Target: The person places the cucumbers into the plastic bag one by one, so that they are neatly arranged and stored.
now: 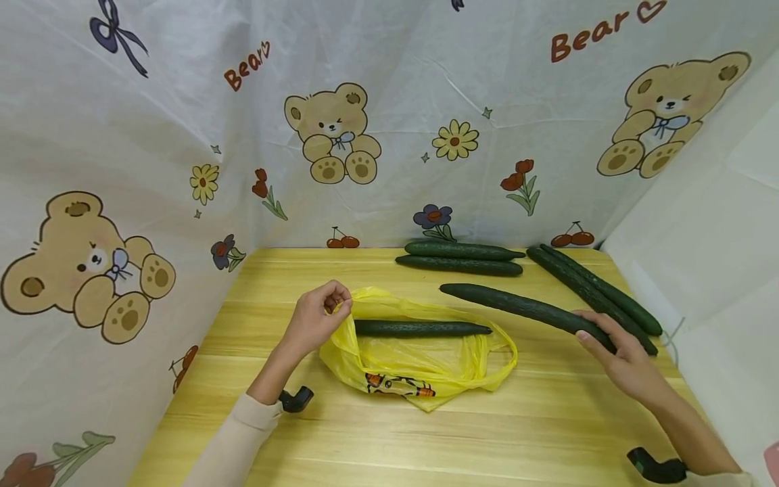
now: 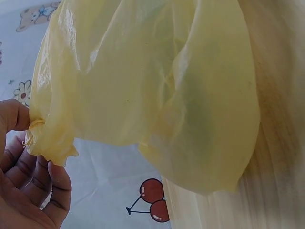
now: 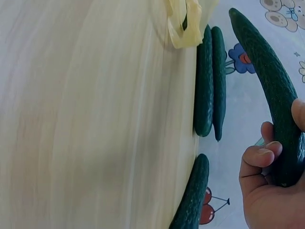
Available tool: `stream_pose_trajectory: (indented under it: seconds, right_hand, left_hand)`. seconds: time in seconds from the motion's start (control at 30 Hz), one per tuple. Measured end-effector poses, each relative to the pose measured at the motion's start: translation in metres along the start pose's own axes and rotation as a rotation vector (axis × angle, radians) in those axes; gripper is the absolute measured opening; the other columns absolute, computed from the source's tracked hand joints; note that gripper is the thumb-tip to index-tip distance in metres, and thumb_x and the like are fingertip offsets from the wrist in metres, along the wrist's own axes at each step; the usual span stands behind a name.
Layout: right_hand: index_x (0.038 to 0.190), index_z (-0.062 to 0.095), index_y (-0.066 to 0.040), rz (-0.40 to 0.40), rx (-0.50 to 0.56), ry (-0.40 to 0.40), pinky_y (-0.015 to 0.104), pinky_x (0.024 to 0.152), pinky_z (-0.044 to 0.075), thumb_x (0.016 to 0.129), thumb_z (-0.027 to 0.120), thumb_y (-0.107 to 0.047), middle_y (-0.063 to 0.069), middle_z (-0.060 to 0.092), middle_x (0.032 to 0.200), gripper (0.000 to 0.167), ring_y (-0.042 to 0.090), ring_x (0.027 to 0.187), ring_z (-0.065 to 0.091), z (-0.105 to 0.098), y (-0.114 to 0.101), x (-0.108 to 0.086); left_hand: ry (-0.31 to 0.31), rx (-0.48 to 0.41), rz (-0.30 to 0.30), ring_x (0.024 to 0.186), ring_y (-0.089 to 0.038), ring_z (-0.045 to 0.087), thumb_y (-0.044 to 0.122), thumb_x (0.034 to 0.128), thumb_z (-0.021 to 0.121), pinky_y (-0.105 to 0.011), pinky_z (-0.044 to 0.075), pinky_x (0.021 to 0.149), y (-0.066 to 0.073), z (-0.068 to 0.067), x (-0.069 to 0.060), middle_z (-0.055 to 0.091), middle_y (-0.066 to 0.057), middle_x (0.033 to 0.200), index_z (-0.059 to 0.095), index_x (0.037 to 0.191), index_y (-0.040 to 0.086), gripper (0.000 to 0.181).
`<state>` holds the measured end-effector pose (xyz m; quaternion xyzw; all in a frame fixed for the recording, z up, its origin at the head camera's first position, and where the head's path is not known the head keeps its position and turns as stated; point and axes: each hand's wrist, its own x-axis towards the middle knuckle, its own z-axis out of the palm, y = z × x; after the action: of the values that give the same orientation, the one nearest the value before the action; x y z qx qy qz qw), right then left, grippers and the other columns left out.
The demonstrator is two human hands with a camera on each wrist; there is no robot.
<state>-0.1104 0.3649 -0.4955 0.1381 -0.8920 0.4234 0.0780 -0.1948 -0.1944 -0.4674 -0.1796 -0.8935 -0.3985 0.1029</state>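
Observation:
A yellow plastic bag (image 1: 402, 365) lies with its mouth spread on the wooden table, one cucumber (image 1: 420, 329) inside it. My left hand (image 1: 319, 314) pinches the bag's left edge between thumb and fingers; the left wrist view shows the bunched plastic (image 2: 50, 143) in its grip. In my right hand (image 1: 621, 352) is another cucumber (image 1: 523, 306), gripped near its right end and held above the table, its far tip pointing left over the bag's back right side. The right wrist view shows fingers curled round this cucumber (image 3: 271, 67).
Two cucumbers (image 1: 459, 266) lie side by side at the table's back edge. Another pair (image 1: 596, 284) lies slantwise at the back right. A patterned cloth (image 1: 389, 203) hangs behind and to the left; a white wall (image 1: 718, 257) stands at right.

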Motion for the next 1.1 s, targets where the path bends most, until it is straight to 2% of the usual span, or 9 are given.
stream_pose_trajectory:
  seconds: [0.23, 0.47, 0.77, 0.9, 1.0, 1.1]
  right_hand:
    - [0.156, 0.052, -0.006, 0.007, 0.042, -0.043, 0.002, 0.09, 0.042, 0.112, 0.056, -0.009, -0.033, 0.047, 0.145, 0.045, -0.02, 0.124, 0.048, 0.012, -0.009, 0.0]
    - [0.154, 0.055, -0.008, -0.016, 0.054, -0.071, 0.004, 0.091, 0.044, 0.111, 0.056, -0.008, -0.027, 0.052, 0.141, 0.043, -0.014, 0.122, 0.052, 0.023, -0.023, 0.001]
    - [0.152, 0.058, -0.015, -0.032, 0.07, -0.136, 0.009, 0.094, 0.045, 0.112, 0.055, -0.01, -0.01, 0.061, 0.137, 0.04, -0.011, 0.124, 0.054, 0.04, -0.036, 0.01]
    - [0.151, 0.058, -0.017, -0.039, 0.1, -0.175, 0.015, 0.091, 0.048, 0.113, 0.055, -0.011, -0.002, 0.063, 0.132, 0.039, -0.002, 0.115, 0.059, 0.05, -0.039, 0.016]
    - [0.152, 0.056, -0.018, -0.04, 0.118, -0.21, 0.02, 0.089, 0.05, 0.113, 0.054, -0.013, 0.001, 0.062, 0.13, 0.039, 0.003, 0.111, 0.061, 0.058, -0.042, 0.02]
    - [0.153, 0.056, -0.016, -0.04, 0.114, -0.233, 0.021, 0.091, 0.05, 0.114, 0.054, -0.016, 0.0, 0.062, 0.131, 0.039, 0.002, 0.115, 0.06, 0.066, -0.046, 0.025]
  left_hand:
    - [-0.002, -0.001, -0.005, 0.075, -0.015, 0.058, 0.017, 0.1027, 0.071, -0.026, 0.049, 0.069, -0.002, 0.001, -0.001, 0.066, 0.005, 0.087, 0.07, 0.1, 0.024, 0.008]
    - [0.004, -0.004, 0.004, 0.075, -0.015, 0.058, 0.021, 0.1041, 0.069, -0.026, 0.049, 0.069, -0.001, 0.0, -0.001, 0.066, 0.005, 0.087, 0.071, 0.1, 0.02, 0.005]
    - [0.009, -0.002, 0.016, 0.075, -0.014, 0.057, 0.018, 0.1038, 0.069, -0.026, 0.049, 0.069, -0.002, 0.001, 0.0, 0.066, 0.005, 0.086, 0.071, 0.099, 0.022, 0.007]
    - [0.004, -0.008, 0.007, 0.075, -0.014, 0.058, 0.02, 0.1044, 0.068, -0.026, 0.049, 0.069, -0.002, 0.001, 0.0, 0.066, 0.006, 0.086, 0.071, 0.099, 0.023, 0.006]
    - [0.005, -0.008, 0.005, 0.075, -0.014, 0.058, 0.019, 0.1037, 0.069, -0.026, 0.049, 0.069, -0.001, 0.002, 0.0, 0.065, 0.006, 0.086, 0.07, 0.099, 0.024, 0.007]
    - [0.007, -0.007, 0.011, 0.075, -0.014, 0.058, 0.017, 0.1027, 0.071, -0.027, 0.049, 0.069, 0.0, 0.002, 0.0, 0.065, 0.006, 0.086, 0.07, 0.1, 0.025, 0.009]
